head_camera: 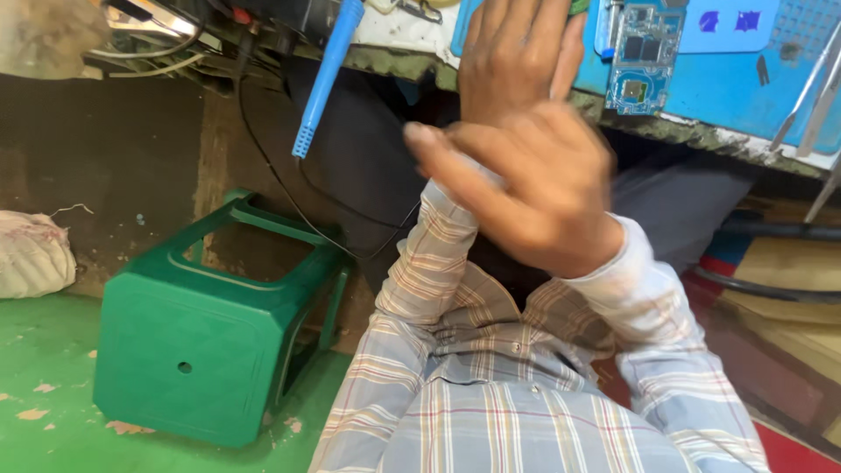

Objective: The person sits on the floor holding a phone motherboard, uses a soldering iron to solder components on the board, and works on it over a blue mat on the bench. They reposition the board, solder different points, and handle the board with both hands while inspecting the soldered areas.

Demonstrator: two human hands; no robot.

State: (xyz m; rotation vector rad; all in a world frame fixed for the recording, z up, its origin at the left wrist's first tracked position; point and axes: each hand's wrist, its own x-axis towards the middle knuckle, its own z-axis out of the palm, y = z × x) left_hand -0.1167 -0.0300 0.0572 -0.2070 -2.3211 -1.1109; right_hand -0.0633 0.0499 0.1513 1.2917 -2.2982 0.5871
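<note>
Head view: looks down over person's chest, plaid shirt [491, 412], both hands raised in front of bench edge.
Left hand [517, 57]: upper one, back toward camera, fingers [530, 22] straight and pressed together, pointing up over bench edge; holds nothing visible.
Right hand [534, 188]: lower, nearer camera, motion-blurred; lies across left wrist/forearm, touching it. Fingers loosely curled, thumb [438, 153] stretched out to the left. Can't tell if anything is pinched under the palm; nothing shows.
Left cuff [438, 215]: plaid sleeve end just below right thumb, partly covered by right hand.
Circuit board [644, 57]: blue-green, w/ chips, flat on blue mat [736, 79] on bench; just right of left fingers, apart, not touched. Nearest loose thing to either hand.
Blue tool handle [324, 79]: long, slanted, hangs off bench edge to the left of both hands, well apart from fingers; black cable [289, 188] trails below it.
Bench [692, 131]: worn edge runs across top, cluttered w/ wires at upper left; metal tweezers-like strips [815, 96] at far right.
Green plastic stool [219, 333]: on its side on green floor [44, 350], lower left, far from hands.
Pale sack [31, 254]: at left edge, on floor by dark wall.
Trousers [674, 210]: grey, visible under bench, right of right hand.
</note>
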